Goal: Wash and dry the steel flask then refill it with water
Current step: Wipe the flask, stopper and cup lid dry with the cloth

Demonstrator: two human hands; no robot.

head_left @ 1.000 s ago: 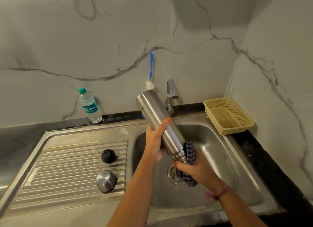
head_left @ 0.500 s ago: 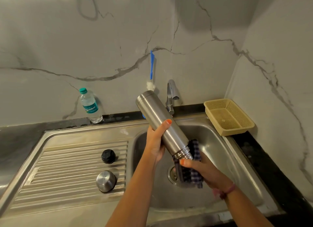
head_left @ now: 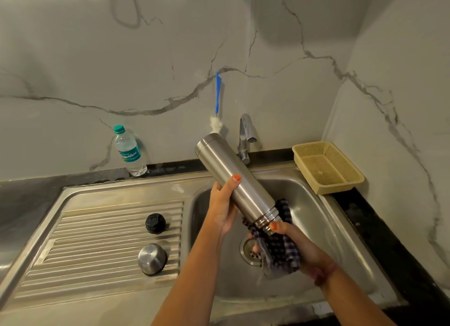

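We stand at a dark counter (head_left: pixel 379 230) set into a corner of white veined marble walls, with a steel sink (head_left: pixel 323 216) and its ribbed drainboard (head_left: pixel 97 240) let into it. A tap (head_left: pixel 244 138) rises behind the basin, and a blue-handled bottle brush (head_left: pixel 217 94) leans against the wall just left of it.

We hold the steel flask (head_left: pixel 233 179) tilted over the basin, base up toward the wall and threaded mouth down toward us. Its brushed body looks clean and undented. Our left hand (head_left: pixel 222 206) wraps around its middle; our right hand (head_left: pixel 302 250) pinches a dark checked cloth (head_left: pixel 280 250) against the mouth end, thumb on the rim.

On the drainboard lie a black stopper (head_left: pixel 155 224) and a steel cap (head_left: pixel 152 258), well apart from the flask. A plastic water bottle (head_left: pixel 127 150) stands by the back wall, and a beige basket (head_left: pixel 327 167) sits on the sink's right rim. The drain (head_left: pixel 249 251) shows under the cloth.
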